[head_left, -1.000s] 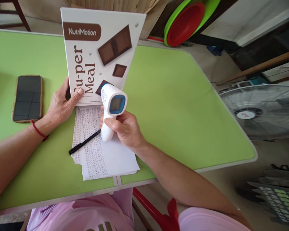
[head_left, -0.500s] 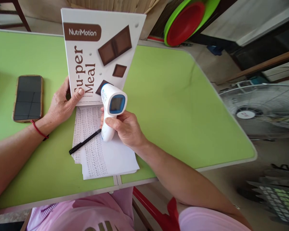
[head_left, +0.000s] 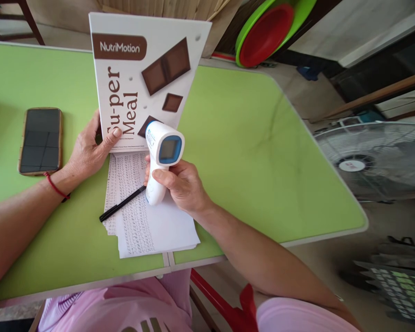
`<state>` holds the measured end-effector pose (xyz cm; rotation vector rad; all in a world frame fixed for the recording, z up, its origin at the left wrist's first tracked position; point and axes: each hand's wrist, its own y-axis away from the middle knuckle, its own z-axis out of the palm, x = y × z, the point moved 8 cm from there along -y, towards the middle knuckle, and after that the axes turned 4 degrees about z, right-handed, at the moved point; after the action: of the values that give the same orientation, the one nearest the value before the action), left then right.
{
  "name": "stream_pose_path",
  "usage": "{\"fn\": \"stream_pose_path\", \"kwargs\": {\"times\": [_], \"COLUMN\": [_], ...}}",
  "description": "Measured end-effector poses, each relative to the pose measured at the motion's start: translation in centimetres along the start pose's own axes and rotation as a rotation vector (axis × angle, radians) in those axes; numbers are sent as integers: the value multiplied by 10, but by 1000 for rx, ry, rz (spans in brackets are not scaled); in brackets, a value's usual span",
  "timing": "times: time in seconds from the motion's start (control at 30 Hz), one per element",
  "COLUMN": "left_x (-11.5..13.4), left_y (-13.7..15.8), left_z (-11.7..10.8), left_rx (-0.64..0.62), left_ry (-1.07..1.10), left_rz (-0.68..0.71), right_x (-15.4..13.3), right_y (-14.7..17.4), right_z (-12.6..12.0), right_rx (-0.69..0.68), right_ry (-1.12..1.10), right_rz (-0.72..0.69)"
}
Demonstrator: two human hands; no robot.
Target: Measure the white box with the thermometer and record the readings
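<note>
My left hand [head_left: 90,150] grips the lower left corner of a white "NutriMotion Su-per Meal" pouch [head_left: 141,78], held upright above the green table [head_left: 245,152]. My right hand [head_left: 180,184] holds a white and blue infrared thermometer gun [head_left: 161,159] by its handle, its nose aimed at the pouch's lower edge and its screen facing me. Under both hands lies a stack of handwritten paper sheets [head_left: 145,216], and a black pen [head_left: 121,204] rests across them.
A phone [head_left: 40,140] in a brown case lies face up at the left of the table. A standing fan [head_left: 370,159] is off the table's right edge. Green and red basins [head_left: 269,30] lean at the back. A table seam runs near the front edge.
Pouch and thermometer have shifted very slightly to the right; otherwise both hands keep the same hold and place.
</note>
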<state>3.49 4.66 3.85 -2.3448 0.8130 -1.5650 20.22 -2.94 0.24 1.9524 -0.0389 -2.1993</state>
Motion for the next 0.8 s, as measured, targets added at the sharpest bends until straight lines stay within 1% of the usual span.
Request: {"fn": "stream_pose_path", "kwargs": {"times": [0.23,0.43,0.53,0.63,0.7,0.73,0.8], "left_x": [2,4,7,10,12,12,10], "left_y": [0,0,1,1,0,-1,-2], "left_z": [0,-1,-1,-1,-1,-2,-3], "left_rx": [0,9,13,-2,-23,-37,-65], "left_ry": [-42,-85,-108,-129,-144,-153,-178], "left_rz": [25,72,90,110,125,128,124], "right_x": [-4,-7,-16,-45,-70,-78,-84], "right_y": [2,3,3,8,13,14,14], "right_z": [0,4,0,-16,-38,-51,-71], "right_rx": [-10,-20,-23,-63,-47,-30,-44], "right_ry": [-12,3,49,221,400,524,793], "right_rz": [-28,-16,-55,-206,-324,-332,-278]}}
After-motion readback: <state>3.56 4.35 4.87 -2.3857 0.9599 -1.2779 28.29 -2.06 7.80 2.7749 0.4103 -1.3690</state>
